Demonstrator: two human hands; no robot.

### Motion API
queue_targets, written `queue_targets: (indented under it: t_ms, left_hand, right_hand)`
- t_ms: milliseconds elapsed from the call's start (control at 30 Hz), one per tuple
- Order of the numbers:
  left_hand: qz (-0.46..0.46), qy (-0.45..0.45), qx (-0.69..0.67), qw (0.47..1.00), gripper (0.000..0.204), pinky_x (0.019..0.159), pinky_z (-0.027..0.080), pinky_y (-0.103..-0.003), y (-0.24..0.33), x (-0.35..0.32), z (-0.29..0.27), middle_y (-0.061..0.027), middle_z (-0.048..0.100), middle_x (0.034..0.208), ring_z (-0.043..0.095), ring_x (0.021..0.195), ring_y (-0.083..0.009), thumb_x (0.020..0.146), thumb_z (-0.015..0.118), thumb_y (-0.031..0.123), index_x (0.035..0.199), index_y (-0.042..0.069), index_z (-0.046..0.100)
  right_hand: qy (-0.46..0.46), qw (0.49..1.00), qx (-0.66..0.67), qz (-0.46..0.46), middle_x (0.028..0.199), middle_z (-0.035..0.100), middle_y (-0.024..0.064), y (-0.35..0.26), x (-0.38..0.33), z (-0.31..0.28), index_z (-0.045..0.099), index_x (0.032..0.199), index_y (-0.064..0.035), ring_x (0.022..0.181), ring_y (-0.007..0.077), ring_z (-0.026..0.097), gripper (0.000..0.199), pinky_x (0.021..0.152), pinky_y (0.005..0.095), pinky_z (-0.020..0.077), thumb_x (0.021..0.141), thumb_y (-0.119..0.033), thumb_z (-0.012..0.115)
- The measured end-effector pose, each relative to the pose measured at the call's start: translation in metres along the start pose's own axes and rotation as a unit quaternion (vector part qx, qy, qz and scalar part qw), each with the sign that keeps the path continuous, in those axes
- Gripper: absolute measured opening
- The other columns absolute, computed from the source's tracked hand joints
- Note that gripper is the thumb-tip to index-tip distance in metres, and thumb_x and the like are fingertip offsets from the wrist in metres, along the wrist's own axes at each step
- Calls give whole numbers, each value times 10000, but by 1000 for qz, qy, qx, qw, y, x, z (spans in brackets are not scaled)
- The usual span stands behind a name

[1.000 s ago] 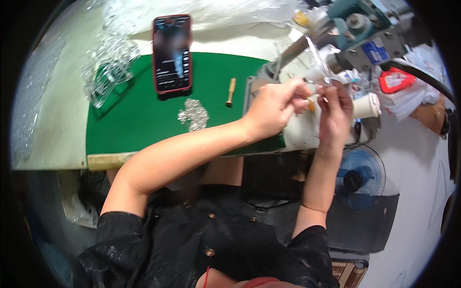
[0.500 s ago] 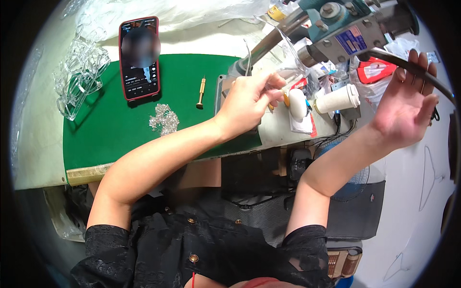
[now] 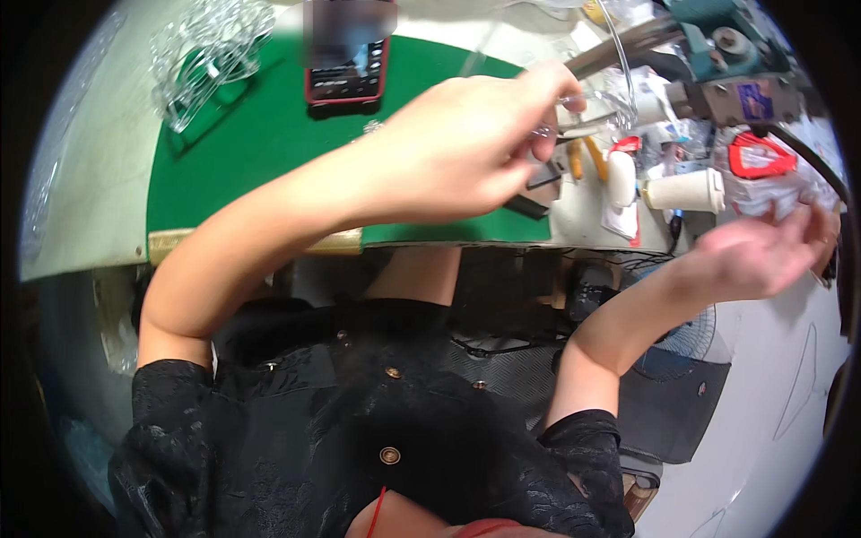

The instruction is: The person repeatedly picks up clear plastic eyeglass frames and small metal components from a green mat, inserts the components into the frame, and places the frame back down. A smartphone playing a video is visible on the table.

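Observation:
My left hand [image 3: 466,148] reaches across the green mat with its fingers pinched round a clear plastic glasses frame [image 3: 619,109], beside the column of a green bench press [image 3: 740,63]. Part of the frame is hidden by the fingers. Over at the right, my right hand [image 3: 762,255] is blurred, palm up, with fingers apart and nothing in it. It is just below the press's dark lever [image 3: 807,161] and not touching it. Under my left forearm, only the edge of a pile of tiny silvery parts [image 3: 372,127] shows.
Several clear glasses frames [image 3: 211,67] lie heaped at the far left of the mat [image 3: 215,193]. A phone in a red case [image 3: 345,85] stands at the back. Right of the press base [image 3: 543,188] are orange-handled pliers [image 3: 592,157], a white rounded object [image 3: 621,179] and a white cup [image 3: 686,191].
The view has shifted, so the bench sits higher. My right hand has dropped away from the lever. My left hand, still pinching the glasses frame, has come up closer to the camera, covering the small screwdriver.

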State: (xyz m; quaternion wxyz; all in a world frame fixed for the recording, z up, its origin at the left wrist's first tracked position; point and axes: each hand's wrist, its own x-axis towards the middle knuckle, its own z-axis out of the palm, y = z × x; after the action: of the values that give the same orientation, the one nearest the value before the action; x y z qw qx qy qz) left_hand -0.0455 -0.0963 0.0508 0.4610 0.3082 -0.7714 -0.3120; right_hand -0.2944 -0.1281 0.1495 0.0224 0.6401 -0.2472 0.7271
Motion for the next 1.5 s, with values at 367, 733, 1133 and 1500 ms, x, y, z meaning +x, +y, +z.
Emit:
queue_targets:
  t_ms: [367, 733, 1133, 1500]
  left_hand:
    - [46, 329, 429, 840, 475, 964, 427, -413, 21, -159, -111, -170, 554, 1225, 517, 1156, -295, 722, 742, 60, 1152, -5, 551]
    - [-103, 399, -180, 893, 374, 720, 508, -369, 12, -195, -111, -126, 566, 849, 609, 755, -228, 981, 480, 294, 891, -54, 585]
    - [-176, 315, -237, 902, 610, 508, 487, -202, 44, -155, -83, -235, 650, 1028, 669, 694, -167, 903, 545, 55, 1419, -75, 246]
    - [-153, 260, -259, 917, 776, 481, 351, -181, 27, -170, -79, -85, 572, 622, 525, 604, -127, 791, 617, 571, 1224, -20, 362]
  right_hand:
    - [-499, 838, -36, 219, 803, 583, 103, -23, -214, 68, 649, 902, -31, 721, 262, 597, 158, 649, 355, 483, 750, 5, 677]
    - [-470, 867, -111, 122, 873, 547, 86, -42, -230, 62, 674, 1044, -66, 787, 259, 521, 329, 690, 361, 443, 719, -71, 723]
    - [-515, 825, -21, 231, 762, 593, 94, -21, -214, 77, 653, 840, -17, 685, 236, 599, 123, 605, 325, 476, 731, 25, 690]
    - [-520, 828, -36, 209, 786, 570, 93, -24, -215, 72, 647, 863, -27, 722, 252, 595, 138, 636, 335, 481, 750, 52, 652]
